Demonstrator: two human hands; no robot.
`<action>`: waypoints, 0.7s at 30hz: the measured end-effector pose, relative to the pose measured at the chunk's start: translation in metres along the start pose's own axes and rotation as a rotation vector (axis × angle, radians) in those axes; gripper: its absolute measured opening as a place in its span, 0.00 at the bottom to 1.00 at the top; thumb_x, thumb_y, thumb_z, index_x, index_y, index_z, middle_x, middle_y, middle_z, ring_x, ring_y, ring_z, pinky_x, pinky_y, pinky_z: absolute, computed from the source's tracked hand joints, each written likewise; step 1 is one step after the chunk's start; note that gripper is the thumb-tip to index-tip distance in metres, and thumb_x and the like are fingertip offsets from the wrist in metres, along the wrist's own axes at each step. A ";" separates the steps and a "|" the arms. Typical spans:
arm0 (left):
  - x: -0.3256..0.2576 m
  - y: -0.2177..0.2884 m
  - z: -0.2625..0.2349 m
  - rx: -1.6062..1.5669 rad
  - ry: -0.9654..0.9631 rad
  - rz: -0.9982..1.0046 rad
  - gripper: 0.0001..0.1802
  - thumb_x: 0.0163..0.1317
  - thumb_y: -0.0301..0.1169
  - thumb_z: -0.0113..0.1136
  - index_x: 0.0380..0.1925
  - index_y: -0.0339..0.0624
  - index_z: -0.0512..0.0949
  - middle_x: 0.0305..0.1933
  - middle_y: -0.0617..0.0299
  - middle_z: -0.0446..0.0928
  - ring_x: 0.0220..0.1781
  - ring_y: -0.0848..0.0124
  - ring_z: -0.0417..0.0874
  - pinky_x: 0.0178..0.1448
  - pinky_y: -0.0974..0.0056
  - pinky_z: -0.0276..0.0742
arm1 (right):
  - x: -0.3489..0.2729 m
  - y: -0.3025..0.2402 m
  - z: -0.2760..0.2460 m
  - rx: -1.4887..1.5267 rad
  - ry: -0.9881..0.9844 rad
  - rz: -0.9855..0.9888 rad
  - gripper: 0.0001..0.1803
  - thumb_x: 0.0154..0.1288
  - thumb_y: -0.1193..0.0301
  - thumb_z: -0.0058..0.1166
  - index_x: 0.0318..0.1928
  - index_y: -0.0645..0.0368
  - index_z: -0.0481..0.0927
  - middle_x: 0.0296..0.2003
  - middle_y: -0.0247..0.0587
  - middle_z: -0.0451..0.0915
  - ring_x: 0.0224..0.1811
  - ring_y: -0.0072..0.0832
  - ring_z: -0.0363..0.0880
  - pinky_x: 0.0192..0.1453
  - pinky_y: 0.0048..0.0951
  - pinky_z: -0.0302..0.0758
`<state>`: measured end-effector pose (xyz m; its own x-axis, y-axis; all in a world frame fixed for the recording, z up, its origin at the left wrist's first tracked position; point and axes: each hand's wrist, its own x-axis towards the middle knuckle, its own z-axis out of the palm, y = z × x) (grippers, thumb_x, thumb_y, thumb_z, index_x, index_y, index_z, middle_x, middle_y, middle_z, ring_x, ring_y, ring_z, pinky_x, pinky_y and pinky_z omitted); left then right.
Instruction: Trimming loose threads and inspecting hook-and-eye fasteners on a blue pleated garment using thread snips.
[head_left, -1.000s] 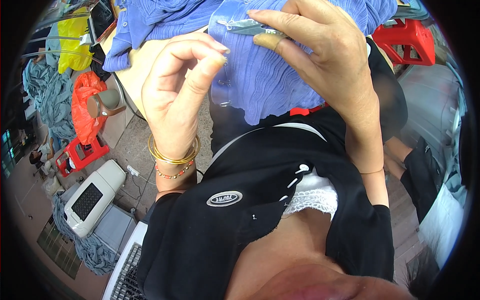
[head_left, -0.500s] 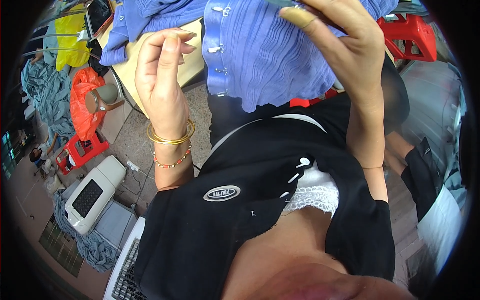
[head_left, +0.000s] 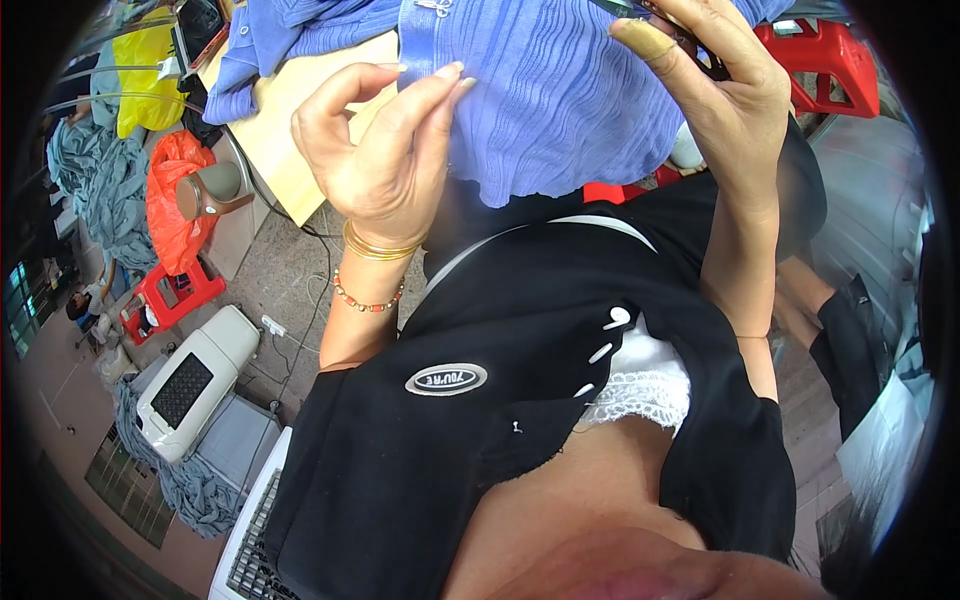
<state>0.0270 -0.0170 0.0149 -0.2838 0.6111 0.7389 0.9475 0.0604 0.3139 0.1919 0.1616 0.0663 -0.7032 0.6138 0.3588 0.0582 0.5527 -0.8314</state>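
A periwinkle-blue pleated garment [head_left: 560, 110] hangs over the table edge in front of my lap. Along its left side runs a smooth strip with a small silvery metal fitting [head_left: 432, 8] near the top. My left hand [head_left: 385, 150] is closed in a pinch over this strip, fingertips against the cloth; whatever they hold is too small to make out. My right hand [head_left: 735, 95], its thumb wrapped in a tan covering, is up at the garment's far right. Its fingers curl round a dark tool [head_left: 708, 62], partly cut off by the upper edge, kind unclear.
More blue knit cloth [head_left: 300, 25] lies on the pale tabletop [head_left: 260, 140]. A red stool [head_left: 825, 70] stands at far right, another red stool [head_left: 170, 300] at left beside an orange bag [head_left: 172, 215]. A white machine [head_left: 200, 380] and a power cord [head_left: 310, 240] are at lower left.
My left hand has moved right, from beside the garment onto its strip, covering some of the metal fittings. My right hand with the dark tool has shifted slightly right and down.
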 end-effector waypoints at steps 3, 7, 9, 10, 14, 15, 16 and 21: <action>-0.003 -0.001 -0.001 -0.028 0.022 -0.022 0.16 0.46 0.24 0.79 0.37 0.46 0.87 0.44 0.61 0.71 0.41 0.70 0.75 0.44 0.69 0.73 | -0.001 0.001 0.000 0.013 0.011 -0.024 0.19 0.56 0.78 0.71 0.49 0.65 0.85 0.28 0.30 0.74 0.27 0.16 0.68 0.32 0.19 0.63; -0.005 -0.001 -0.004 -0.104 -0.037 0.016 0.14 0.49 0.22 0.77 0.36 0.44 0.85 0.45 0.59 0.70 0.41 0.70 0.76 0.42 0.69 0.75 | -0.002 0.006 -0.001 0.008 0.014 -0.006 0.19 0.55 0.78 0.71 0.49 0.65 0.85 0.27 0.30 0.74 0.27 0.15 0.67 0.31 0.20 0.62; -0.006 0.000 -0.006 -0.167 -0.074 -0.009 0.14 0.49 0.22 0.76 0.36 0.42 0.84 0.46 0.59 0.70 0.42 0.69 0.77 0.42 0.68 0.76 | -0.001 0.007 -0.001 0.000 0.014 -0.015 0.19 0.55 0.78 0.71 0.49 0.65 0.85 0.27 0.29 0.73 0.27 0.15 0.66 0.30 0.20 0.61; -0.008 0.002 -0.009 -0.229 -0.111 -0.037 0.13 0.50 0.21 0.76 0.36 0.41 0.84 0.46 0.58 0.70 0.43 0.68 0.78 0.42 0.68 0.77 | -0.002 0.008 -0.002 0.003 0.018 -0.008 0.19 0.55 0.78 0.71 0.49 0.65 0.85 0.27 0.29 0.73 0.27 0.15 0.66 0.30 0.20 0.61; -0.006 0.019 -0.024 -0.339 -0.237 0.013 0.14 0.46 0.22 0.76 0.34 0.42 0.83 0.47 0.57 0.74 0.45 0.66 0.80 0.44 0.64 0.79 | -0.003 0.006 -0.003 0.001 0.026 0.001 0.19 0.55 0.78 0.71 0.49 0.65 0.86 0.27 0.29 0.72 0.26 0.14 0.66 0.30 0.19 0.60; -0.004 0.023 -0.029 -0.364 -0.305 0.052 0.13 0.45 0.27 0.77 0.32 0.46 0.83 0.45 0.61 0.78 0.44 0.66 0.81 0.44 0.62 0.76 | -0.005 0.005 -0.005 -0.007 0.007 0.034 0.19 0.55 0.77 0.71 0.49 0.64 0.86 0.27 0.30 0.73 0.26 0.16 0.67 0.30 0.21 0.61; 0.001 0.022 -0.028 -0.390 -0.358 0.133 0.12 0.45 0.33 0.76 0.30 0.50 0.84 0.45 0.65 0.80 0.44 0.66 0.81 0.45 0.62 0.73 | -0.005 0.010 -0.006 -0.019 0.000 0.062 0.19 0.55 0.76 0.71 0.49 0.63 0.86 0.26 0.32 0.74 0.26 0.18 0.68 0.30 0.22 0.63; 0.024 0.008 -0.025 -0.212 -0.205 0.077 0.15 0.50 0.38 0.77 0.33 0.44 0.84 0.51 0.55 0.75 0.50 0.63 0.77 0.48 0.62 0.74 | -0.006 0.035 -0.008 -0.058 -0.010 -0.170 0.20 0.59 0.75 0.68 0.54 0.60 0.85 0.30 0.30 0.72 0.34 0.18 0.71 0.38 0.19 0.66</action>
<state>0.0238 -0.0218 0.0498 -0.1563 0.7551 0.6367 0.9073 -0.1450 0.3947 0.2040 0.1815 0.0382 -0.7135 0.5032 0.4875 -0.0218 0.6796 -0.7333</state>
